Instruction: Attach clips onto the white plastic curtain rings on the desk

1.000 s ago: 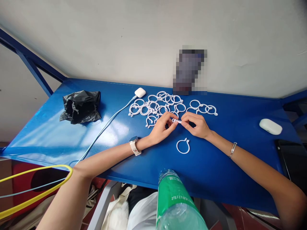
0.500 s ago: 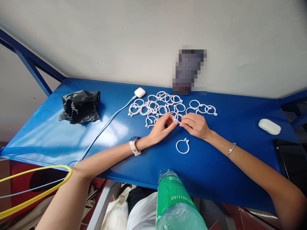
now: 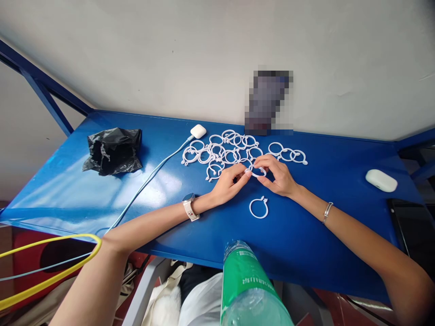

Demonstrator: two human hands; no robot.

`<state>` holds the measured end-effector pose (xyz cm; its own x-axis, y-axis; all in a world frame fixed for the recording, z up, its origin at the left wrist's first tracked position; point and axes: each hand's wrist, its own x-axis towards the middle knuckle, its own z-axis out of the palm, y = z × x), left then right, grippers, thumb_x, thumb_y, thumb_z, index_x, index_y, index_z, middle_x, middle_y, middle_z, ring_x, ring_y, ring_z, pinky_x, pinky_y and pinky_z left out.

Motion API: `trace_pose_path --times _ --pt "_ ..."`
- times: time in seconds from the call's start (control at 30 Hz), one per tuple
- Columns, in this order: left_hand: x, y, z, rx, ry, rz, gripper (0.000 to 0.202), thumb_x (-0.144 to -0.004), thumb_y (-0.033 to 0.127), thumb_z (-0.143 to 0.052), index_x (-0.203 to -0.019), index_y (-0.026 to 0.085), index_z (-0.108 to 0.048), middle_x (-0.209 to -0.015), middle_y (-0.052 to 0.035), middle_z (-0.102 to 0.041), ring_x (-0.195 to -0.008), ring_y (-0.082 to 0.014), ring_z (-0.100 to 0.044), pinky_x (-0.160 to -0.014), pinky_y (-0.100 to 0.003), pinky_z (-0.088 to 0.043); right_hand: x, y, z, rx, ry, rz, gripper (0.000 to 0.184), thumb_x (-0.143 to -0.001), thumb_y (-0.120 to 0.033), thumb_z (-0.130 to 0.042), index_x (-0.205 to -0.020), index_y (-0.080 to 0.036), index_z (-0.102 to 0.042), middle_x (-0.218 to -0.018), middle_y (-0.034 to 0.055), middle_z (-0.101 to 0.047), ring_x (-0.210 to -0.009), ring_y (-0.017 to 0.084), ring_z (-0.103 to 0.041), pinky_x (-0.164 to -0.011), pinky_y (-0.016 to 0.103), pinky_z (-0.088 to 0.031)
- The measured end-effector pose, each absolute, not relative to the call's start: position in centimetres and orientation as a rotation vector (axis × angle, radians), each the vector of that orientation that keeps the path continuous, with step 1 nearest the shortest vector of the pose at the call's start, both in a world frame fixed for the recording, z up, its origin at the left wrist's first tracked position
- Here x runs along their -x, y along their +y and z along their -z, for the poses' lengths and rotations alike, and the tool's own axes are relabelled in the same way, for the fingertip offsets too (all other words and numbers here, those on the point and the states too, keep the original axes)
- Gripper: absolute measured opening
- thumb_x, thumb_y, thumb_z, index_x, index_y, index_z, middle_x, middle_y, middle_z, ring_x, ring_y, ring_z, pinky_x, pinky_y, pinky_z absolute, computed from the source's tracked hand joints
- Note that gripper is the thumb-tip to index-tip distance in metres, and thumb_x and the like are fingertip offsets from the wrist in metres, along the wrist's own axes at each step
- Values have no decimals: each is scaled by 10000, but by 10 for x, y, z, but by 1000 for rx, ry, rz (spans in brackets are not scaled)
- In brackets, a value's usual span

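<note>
My left hand (image 3: 228, 183) and my right hand (image 3: 276, 175) meet over the blue table (image 3: 102, 190). Both pinch one white plastic ring (image 3: 257, 171) between their fingertips, held just above the table. Right behind it lies a spread of several similar white rings (image 3: 220, 151), with three more in a row (image 3: 287, 154) to the right. One closed white ring (image 3: 258, 208) lies alone on the table, close in front of my hands. My left wrist has a watch and my right wrist a bracelet.
A crumpled black plastic bag (image 3: 113, 150) lies at the left. A white charger (image 3: 198, 131) with its cable (image 3: 146, 183) runs toward the front edge. A white earbud case (image 3: 381, 180) sits at the right. A green bottle (image 3: 249, 290) stands near me.
Both hands have shifted slightly toward the ring pile, and the ring between the fingers now shows as an open loop rather than a small pinched piece.
</note>
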<state>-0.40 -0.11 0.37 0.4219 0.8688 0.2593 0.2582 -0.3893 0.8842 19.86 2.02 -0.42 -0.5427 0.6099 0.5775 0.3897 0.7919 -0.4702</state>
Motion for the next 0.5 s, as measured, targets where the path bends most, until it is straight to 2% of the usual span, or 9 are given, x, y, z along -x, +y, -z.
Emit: trace_pose_path --times 0.2,0.5 --pt "4 -1 -4 -1893 933 -957 411 -978 465 -401 -725 165 -521 -678 -12 -528 -629 -128 -465 -608 -267 -369 -200 21 5 734 -2227 -536 290 -944 -395 -481 -1177 -223 -501 -1116 90 -611 -739 163 -589 -647 300 -515" --pt "4 -1 -1 -1855 952 -910 438 -971 506 -393 -736 160 -524 -679 -15 -536 -626 -127 -465 -599 -264 -368 -198 19 5 774 -2246 -489 270 -909 -341 -535 -1149 -222 -502 -1028 62 -651 -655 141 -587 -606 272 -503"
